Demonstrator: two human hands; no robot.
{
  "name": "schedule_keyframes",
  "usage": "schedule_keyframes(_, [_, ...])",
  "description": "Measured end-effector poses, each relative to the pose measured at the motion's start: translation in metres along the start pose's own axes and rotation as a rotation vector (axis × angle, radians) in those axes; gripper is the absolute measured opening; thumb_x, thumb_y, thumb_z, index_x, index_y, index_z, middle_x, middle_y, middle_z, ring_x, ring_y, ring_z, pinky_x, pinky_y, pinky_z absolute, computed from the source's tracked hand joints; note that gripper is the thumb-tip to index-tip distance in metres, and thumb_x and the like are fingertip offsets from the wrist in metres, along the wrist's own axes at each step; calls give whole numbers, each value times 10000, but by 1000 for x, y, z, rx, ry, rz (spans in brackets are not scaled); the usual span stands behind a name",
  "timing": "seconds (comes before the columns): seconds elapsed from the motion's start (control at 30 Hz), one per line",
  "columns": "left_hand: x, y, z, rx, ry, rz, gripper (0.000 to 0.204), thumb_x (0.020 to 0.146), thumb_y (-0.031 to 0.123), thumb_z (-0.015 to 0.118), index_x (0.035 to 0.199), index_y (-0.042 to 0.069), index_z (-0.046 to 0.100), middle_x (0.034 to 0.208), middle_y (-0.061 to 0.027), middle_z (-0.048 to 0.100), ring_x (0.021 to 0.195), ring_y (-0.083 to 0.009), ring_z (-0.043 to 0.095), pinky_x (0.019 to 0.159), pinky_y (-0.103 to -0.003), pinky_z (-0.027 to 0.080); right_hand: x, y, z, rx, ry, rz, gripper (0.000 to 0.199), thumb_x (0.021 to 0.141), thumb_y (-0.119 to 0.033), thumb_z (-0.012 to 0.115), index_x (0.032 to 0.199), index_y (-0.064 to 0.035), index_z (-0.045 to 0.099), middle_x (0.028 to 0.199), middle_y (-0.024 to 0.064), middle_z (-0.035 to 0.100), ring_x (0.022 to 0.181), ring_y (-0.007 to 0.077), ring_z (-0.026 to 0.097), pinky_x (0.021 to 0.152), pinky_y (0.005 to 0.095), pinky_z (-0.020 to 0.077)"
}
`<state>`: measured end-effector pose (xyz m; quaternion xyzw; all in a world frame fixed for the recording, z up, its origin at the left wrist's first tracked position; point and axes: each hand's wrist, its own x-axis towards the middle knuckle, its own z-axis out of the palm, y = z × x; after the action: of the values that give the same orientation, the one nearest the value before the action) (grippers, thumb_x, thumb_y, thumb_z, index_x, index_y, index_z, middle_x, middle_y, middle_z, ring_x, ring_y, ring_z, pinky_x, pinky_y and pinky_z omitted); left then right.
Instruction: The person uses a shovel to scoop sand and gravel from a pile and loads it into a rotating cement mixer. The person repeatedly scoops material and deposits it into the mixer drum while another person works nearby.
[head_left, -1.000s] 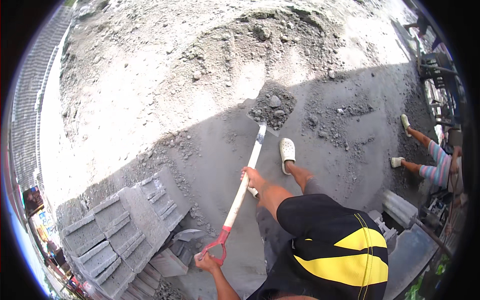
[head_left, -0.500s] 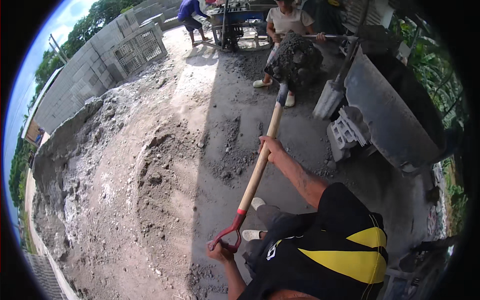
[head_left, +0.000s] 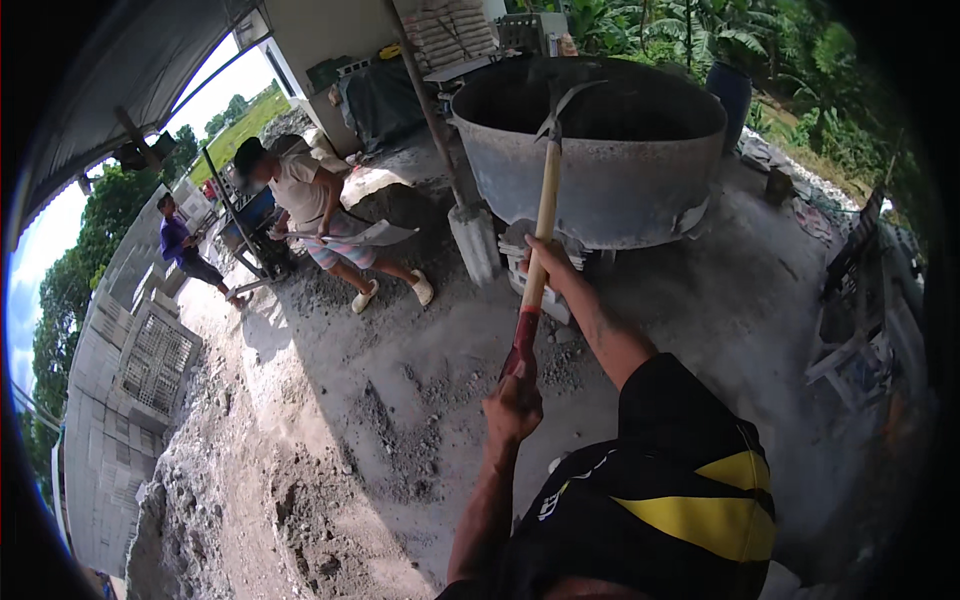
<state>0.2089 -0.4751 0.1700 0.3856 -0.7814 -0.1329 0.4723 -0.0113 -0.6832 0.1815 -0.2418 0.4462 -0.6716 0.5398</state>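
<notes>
My left hand (head_left: 512, 405) is closed round the red grip end of a long-handled shovel (head_left: 548, 205). Farther up, my right hand (head_left: 549, 262) wraps the pale wooden shaft. The shovel points away from me, its blade (head_left: 566, 108) tilted nearly edge-on over the near rim of a big round grey metal tub (head_left: 590, 195). Whether any mix still lies on the blade cannot be made out. Hollow concrete blocks (head_left: 522, 250) sit beneath the tub's near left side, close to my right hand.
A person in a light shirt (head_left: 300, 190) holds another shovel (head_left: 375, 236) at left; a person in purple (head_left: 175, 235) stands beyond. A slanting pole (head_left: 425, 105) stands left of the tub. Stacked grey blocks (head_left: 110, 400), rubble (head_left: 310, 510) and a blue barrel (head_left: 730, 98) surround the area.
The shovel has swung right, from in front of the co-worker to the tub's rim. The dark heap once on its blade no longer shows there. My view has turned right.
</notes>
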Motion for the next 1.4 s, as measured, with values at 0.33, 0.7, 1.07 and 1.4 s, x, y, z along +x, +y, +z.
schedule_keyframes(0.33, [-251,16,-102,-463,959,-832,158,629,74,562,755,24,480,592,-94,514,460,-222,516,492,-323,465,-53,112,136,40,-279,295,360,766,-222,759,904,-58,471,728,39,511,526,174,577,500,293,525])
schedule_keyframes(0.7, [-409,201,-36,-391,2296,-1141,309,673,-9,521,975,-57,562,644,-71,521,458,-159,486,413,-292,427,-450,489,153,-946,-951,1144,180,814,-146,658,782,-44,513,675,91,535,567,209,582,529,323,540])
schedule_keyframes(1.07, [-431,297,73,-299,3373,-1368,307,695,18,489,988,-9,576,557,-43,438,410,-147,440,373,-289,404,-642,554,-183,-1809,-1019,1599,182,845,-36,531,1009,28,481,723,111,534,548,236,576,468,341,519])
schedule_keyframes(1.4, [-737,-92,-222,-423,3000,-636,509,774,-14,506,1278,-3,429,584,-27,420,432,-120,388,431,-305,382,-769,895,150,-1349,-1231,1466,93,783,-14,562,781,-4,469,626,58,487,443,165,482,384,305,455])
